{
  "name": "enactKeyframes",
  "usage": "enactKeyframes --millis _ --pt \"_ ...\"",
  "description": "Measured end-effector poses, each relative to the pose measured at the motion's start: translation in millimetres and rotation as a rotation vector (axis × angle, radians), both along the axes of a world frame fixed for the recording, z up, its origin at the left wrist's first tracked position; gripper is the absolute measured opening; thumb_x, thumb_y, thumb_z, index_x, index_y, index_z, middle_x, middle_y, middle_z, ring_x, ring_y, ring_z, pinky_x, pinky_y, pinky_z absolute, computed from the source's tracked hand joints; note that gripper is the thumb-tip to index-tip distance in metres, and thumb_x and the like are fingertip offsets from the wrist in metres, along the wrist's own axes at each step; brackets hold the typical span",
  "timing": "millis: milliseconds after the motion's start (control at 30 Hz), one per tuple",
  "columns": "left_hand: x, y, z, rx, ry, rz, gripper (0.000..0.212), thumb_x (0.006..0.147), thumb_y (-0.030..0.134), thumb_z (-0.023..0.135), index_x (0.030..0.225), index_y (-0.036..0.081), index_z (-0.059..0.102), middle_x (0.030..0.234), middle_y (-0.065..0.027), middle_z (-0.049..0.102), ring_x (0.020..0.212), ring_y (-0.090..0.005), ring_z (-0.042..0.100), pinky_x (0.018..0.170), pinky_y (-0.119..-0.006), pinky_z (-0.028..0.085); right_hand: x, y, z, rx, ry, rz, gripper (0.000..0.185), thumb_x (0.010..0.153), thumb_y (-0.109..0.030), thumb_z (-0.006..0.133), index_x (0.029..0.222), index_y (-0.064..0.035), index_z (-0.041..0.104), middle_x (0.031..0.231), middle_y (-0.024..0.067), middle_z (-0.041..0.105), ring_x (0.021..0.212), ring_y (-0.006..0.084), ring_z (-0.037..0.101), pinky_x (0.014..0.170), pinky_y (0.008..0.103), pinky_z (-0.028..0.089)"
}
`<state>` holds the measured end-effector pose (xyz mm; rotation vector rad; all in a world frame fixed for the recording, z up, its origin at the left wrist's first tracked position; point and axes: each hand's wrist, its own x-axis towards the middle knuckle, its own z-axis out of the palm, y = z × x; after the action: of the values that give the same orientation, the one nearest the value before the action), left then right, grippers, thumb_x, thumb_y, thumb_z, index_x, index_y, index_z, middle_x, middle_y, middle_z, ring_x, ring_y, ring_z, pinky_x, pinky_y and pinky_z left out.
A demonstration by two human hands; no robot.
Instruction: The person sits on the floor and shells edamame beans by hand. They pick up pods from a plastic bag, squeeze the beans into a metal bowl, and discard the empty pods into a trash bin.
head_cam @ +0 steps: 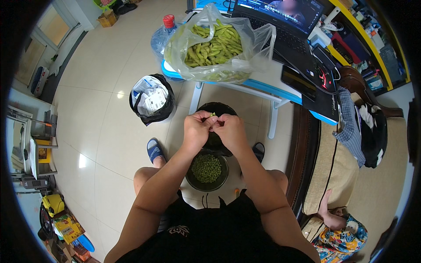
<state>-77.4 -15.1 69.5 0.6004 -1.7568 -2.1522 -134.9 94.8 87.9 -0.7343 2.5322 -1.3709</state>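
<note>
A small green soybean pod is pinched at the fingertips of my left hand. My right hand meets it there, its fingertips touching the left ones; whether they also grip the pod cannot be told. Both hands are above a bin with a black bag lining, whose contents are mostly hidden by the hands and shadow. Closer to my body, a round metal bowl on the floor holds many shelled green beans. Beyond my hands, a clear plastic bag full of green pods rests on a table.
The white, blue-edged table also bears a laptop and a phone. Left of its leg stands a black-lined trash bin; a large water bottle is behind. On the right-hand sofa is another person's leg.
</note>
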Motion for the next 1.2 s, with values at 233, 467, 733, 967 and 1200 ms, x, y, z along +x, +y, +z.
enactKeyframes --millis 233,467,733,967,1200 --pt "-1.3 2.4 -2.9 -0.078 -0.006 -0.036 0.008 0.085 -0.001 0.062 0.079 -0.005 0.065 0.07 -0.0045 0.064 0.059 -0.0083 0.054 0.054 -0.022 0.045 -3.5 1.7 -3.5 0.054 0.041 0.009 0.021 0.069 -0.016 0.07 0.064 0.002 0.061 0.064 0.0193 0.061 0.06 0.037 0.061 0.057 0.041 0.049" --pt "-3.1 3.7 3.3 -0.004 -0.051 -0.063 0.01 0.086 0.0 0.061 0.079 -0.005 0.065 0.071 -0.0045 0.064 0.059 -0.008 0.053 0.056 -0.022 0.044 -17.9 9.2 -15.0 -0.037 -0.209 0.08 0.022 0.068 -0.017 0.072 0.069 0.0026 0.063 0.063 0.0188 0.061 0.058 0.0334 0.062 0.056 0.0379 0.05" --pt "-4.0 -5.1 0.4 -0.096 -0.034 -0.04 0.006 0.085 0.0 0.062 0.086 -0.006 0.065 0.072 -0.0058 0.064 0.061 -0.0097 0.056 0.056 -0.023 0.047 -14.7 7.4 -7.5 -0.05 -0.13 0.144 0.016 0.077 -0.01 0.067 0.078 0.0055 0.062 0.067 0.0113 0.064 0.059 0.0158 0.064 0.055 0.0271 0.051" --pt "-4.8 -6.7 -1.9 0.08 0.039 -0.045 0.006 0.085 0.0 0.064 0.084 -0.006 0.065 0.073 -0.0058 0.064 0.061 -0.0102 0.058 0.056 -0.024 0.051 -22.1 14.1 -0.5 -0.254 -0.541 0.131 0.016 0.078 -0.01 0.067 0.079 0.0052 0.063 0.067 0.0103 0.065 0.057 0.0146 0.064 0.052 0.0269 0.05" --pt "-6.1 -9.2 -2.0 0.183 0.061 -0.08 0.006 0.083 -0.001 0.064 0.088 -0.006 0.065 0.078 -0.0075 0.065 0.066 -0.0121 0.06 0.059 -0.025 0.051 -18.2 13.3 3.2 -0.202 -0.405 0.159 0.019 0.079 -0.013 0.069 0.08 0.0043 0.062 0.068 0.0085 0.065 0.057 0.0109 0.061 0.053 0.0246 0.049"
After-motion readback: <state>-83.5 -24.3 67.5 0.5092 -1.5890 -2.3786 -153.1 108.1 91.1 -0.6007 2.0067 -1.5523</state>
